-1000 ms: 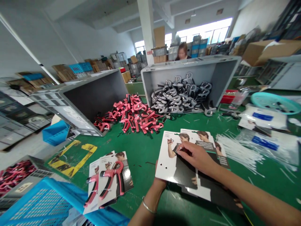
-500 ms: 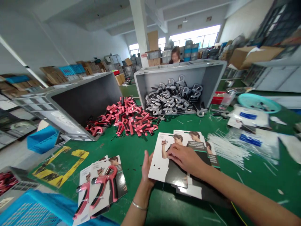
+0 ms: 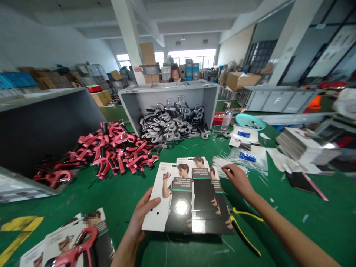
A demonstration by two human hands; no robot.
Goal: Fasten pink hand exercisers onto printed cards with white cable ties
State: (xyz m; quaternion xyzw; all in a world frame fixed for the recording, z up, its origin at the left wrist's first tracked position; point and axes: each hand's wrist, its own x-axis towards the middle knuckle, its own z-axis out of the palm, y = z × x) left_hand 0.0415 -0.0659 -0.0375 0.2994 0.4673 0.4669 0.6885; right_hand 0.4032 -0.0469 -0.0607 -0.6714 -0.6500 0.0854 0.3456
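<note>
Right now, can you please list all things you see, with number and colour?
pink grippers: many, pink and black, heaped on the green table, left
grey grippers: many, grey and black, inside the grey bin
grey bin: one, grey, on its side, centre
dark bin: one, dark grey, far left
cards: several, white and black, in front, centre
pliers: one, yellow and black, right of cards
card stack: one, white, far right
cable ties: many, white, right of cards
round tray: one, teal, behind the ties
co-worker: one person, behind grey bin
left hand: one, holding the cards
right hand: one, beside the cards
</note>
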